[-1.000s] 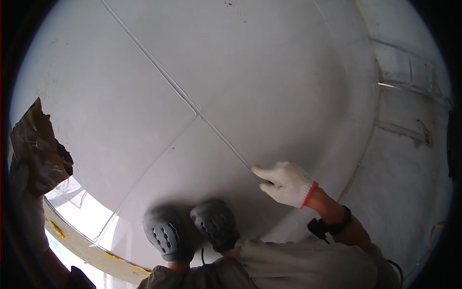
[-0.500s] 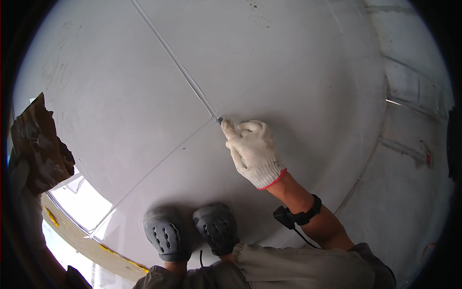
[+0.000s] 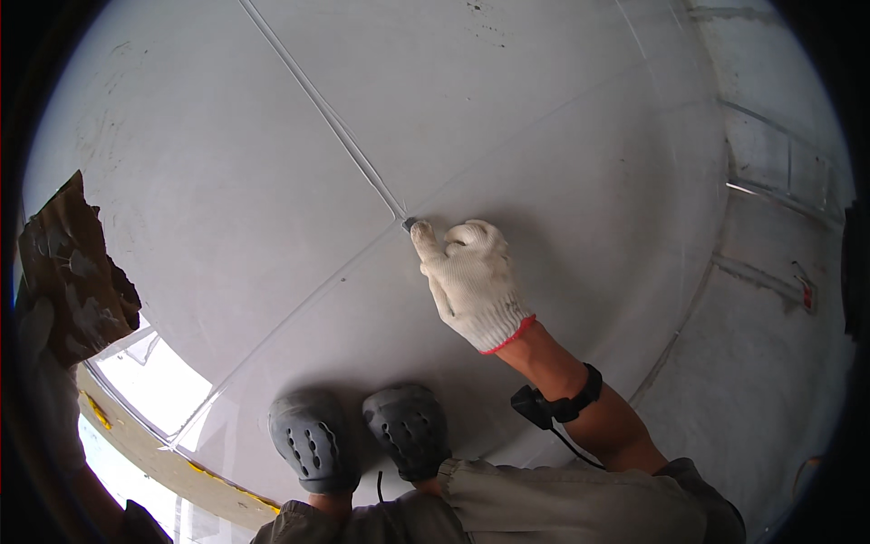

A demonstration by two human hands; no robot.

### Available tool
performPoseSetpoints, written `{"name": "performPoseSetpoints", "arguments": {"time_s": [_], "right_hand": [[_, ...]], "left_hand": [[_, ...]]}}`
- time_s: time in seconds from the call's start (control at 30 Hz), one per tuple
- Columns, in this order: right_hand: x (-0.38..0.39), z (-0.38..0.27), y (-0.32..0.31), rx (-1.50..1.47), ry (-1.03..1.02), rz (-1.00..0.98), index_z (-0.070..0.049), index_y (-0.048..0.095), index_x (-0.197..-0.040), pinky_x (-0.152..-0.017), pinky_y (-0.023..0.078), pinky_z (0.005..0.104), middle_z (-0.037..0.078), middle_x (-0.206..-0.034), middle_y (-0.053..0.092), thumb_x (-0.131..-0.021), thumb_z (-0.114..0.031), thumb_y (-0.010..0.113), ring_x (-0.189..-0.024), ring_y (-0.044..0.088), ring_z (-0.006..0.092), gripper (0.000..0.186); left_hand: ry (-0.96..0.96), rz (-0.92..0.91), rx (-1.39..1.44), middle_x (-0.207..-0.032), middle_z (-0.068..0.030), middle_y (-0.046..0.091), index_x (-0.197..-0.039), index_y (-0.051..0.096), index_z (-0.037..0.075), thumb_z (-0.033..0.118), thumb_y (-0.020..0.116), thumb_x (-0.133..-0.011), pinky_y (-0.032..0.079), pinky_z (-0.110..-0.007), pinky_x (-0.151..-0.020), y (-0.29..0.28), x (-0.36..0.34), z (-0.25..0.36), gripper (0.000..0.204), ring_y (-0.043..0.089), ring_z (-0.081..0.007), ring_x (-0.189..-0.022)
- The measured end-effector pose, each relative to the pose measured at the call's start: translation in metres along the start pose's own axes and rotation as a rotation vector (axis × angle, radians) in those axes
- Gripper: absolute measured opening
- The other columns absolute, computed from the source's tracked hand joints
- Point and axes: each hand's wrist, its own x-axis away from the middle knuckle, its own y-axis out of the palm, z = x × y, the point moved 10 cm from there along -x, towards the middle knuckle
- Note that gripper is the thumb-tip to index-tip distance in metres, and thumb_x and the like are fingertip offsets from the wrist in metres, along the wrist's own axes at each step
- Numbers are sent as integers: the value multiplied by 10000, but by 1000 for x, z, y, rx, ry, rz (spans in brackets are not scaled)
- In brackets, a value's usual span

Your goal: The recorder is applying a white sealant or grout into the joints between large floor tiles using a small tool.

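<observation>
My right hand (image 3: 473,283), in a white knitted glove with a red cuff edge, is closed with the index finger stretched forward. At its fingertip sits a small dark tool tip (image 3: 409,223), touching the floor where two tile joints meet; the rest of that tool is hidden by the hand. From there a tile joint (image 3: 313,92) edged with thin pale ridges runs to the upper left. At the far left, my gloved left hand (image 3: 43,363), dim and partly cut off by the rim, holds a torn brown piece of cardboard (image 3: 77,272) smeared with whitish paste.
Glossy grey floor tiles (image 3: 227,190) spread ahead. My feet in dark grey clogs (image 3: 313,440) stand just below the joint. A beige edge strip with yellow marks (image 3: 136,453) curves at the lower left. A grey wall (image 3: 766,299) with chased grooves and a red box (image 3: 808,297) rises on the right.
My right hand has shifted slightly up and left, with the dark tip still at the joint crossing. My left hand and the cardboard have hardly moved.
</observation>
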Motion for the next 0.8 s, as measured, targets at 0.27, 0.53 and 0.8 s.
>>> {"name": "performPoseSetpoints", "arguments": {"time_s": [0.27, 0.53, 0.8], "right_hand": [[9, 20, 17, -287, 247, -224, -7, 605, -1434, -946, 585, 475, 87, -802, 693, -951, -124, 690, -1054, 659, 365, 504], [-2, 1, -12, -106, 57, -26, -3, 693, -1207, -640, 565, 392, 78, -688, 617, -1030, -136, 689, -634, 635, 253, 222], [-8, -2, -5, -37, 31, -65, -36, 626, -1407, -615, 597, 388, 87, -722, 675, -967, -52, 712, -623, 663, 265, 449]], "left_hand": [[7, -32, -13, -1435, -256, 541, -1533, 429, -109, 49, 591, -953, 443, -488, -1142, 6, 4, -3, 623, 539, -375, -1327], [179, -186, -342, -1450, -244, 537, -1542, 427, -107, 55, 592, -961, 451, -478, -1133, 3, -5, 8, 624, 543, -367, -1319], [18, -7, -45, -1443, -243, 540, -1538, 434, -111, 62, 594, -968, 449, -469, -1142, -7, -1, 2, 617, 542, -362, -1318]]}}
